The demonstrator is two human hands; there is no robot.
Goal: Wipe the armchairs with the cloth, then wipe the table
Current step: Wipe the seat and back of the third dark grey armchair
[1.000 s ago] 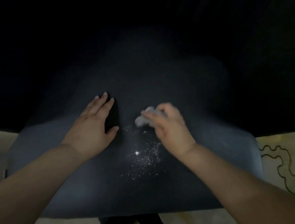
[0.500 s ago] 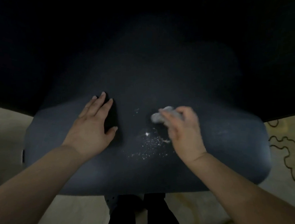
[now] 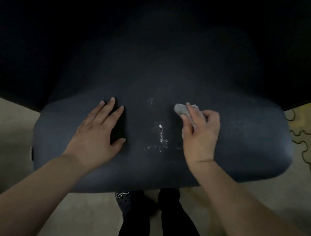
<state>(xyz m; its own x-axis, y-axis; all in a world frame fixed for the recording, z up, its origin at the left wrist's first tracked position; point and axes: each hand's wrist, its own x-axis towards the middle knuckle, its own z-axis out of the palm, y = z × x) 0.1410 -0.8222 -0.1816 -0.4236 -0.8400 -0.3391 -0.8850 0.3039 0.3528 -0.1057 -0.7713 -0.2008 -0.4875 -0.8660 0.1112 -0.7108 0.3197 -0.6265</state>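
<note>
A dark blue-grey armchair [image 3: 247,148] fills the middle of the head view, its seat cushion toward me and its back lost in darkness. My left hand [image 3: 98,133] lies flat on the cushion, fingers spread, holding nothing. My right hand [image 3: 200,132] presses a small crumpled grey cloth [image 3: 181,109] against the cushion, to the right of centre. White specks and crumbs [image 3: 161,136] lie on the fabric between my two hands.
Beige floor [image 3: 11,138] shows on both sides and below the seat. A dark wavy cord or pattern [image 3: 308,147] runs on the floor at the right. My dark-trousered legs and a shoe [image 3: 129,204] stand at the chair's front edge. Everything behind the chair is black.
My right hand with the cloth has moved to the right across the cushion, dragging the white specks into a thinner streak. The left hand stays planted. The view has pulled back.
</note>
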